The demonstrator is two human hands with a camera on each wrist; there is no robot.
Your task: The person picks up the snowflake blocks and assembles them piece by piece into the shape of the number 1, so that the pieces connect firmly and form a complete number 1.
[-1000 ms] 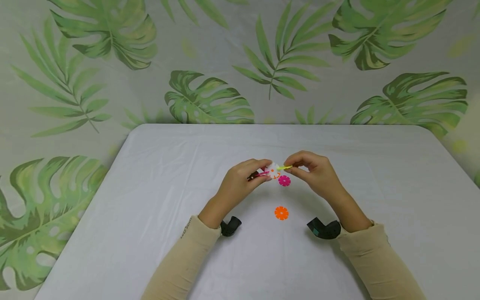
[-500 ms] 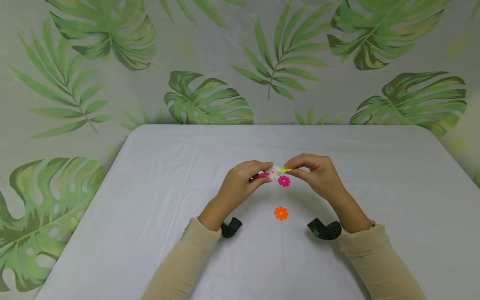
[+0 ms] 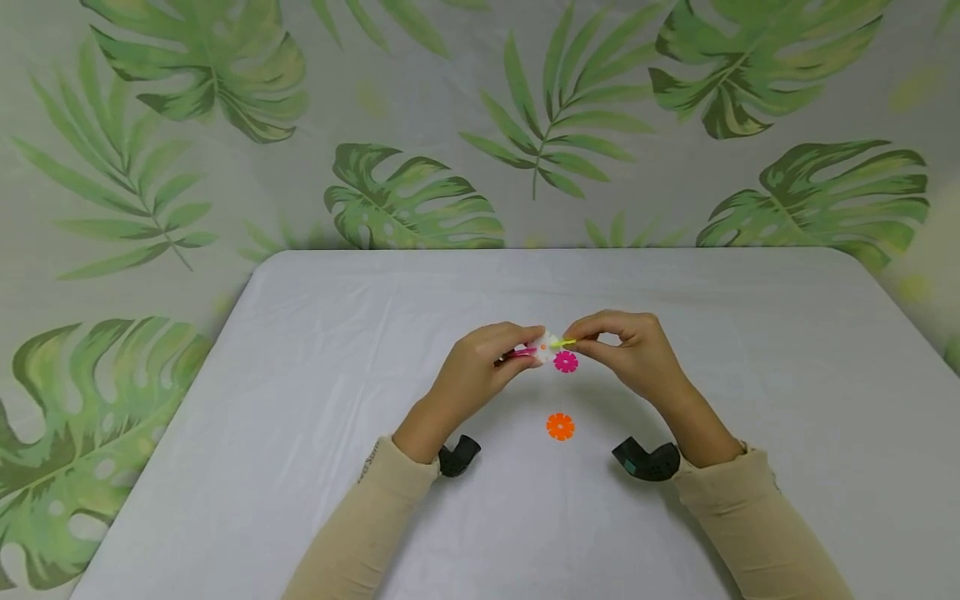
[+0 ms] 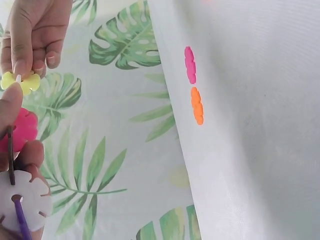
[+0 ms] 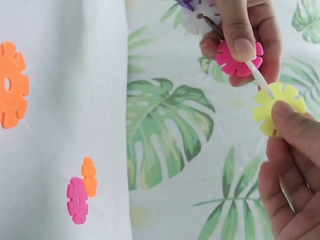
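Note:
In the head view my left hand and right hand meet above the table. My left thumb and fingers grip a chain of slotted discs: a pink disc, a brown disc seen edge-on, a white disc and a purple disc. My right thumb and fingers pinch a notched yellow disc. Between pink and yellow, another white disc shows edge-on in the right wrist view, its end at the yellow disc's slot.
On the white-covered table lie a loose pink disc, an orange disc nearer me, and another orange disc beside the pink one. A leaf-patterned cloth hangs behind. A black wrist camera sits at my right wrist.
My right hand has shifted slightly left and down with the yellow disc, closer over the white disc. The left hand stays nearly still; the table discs remain in place.

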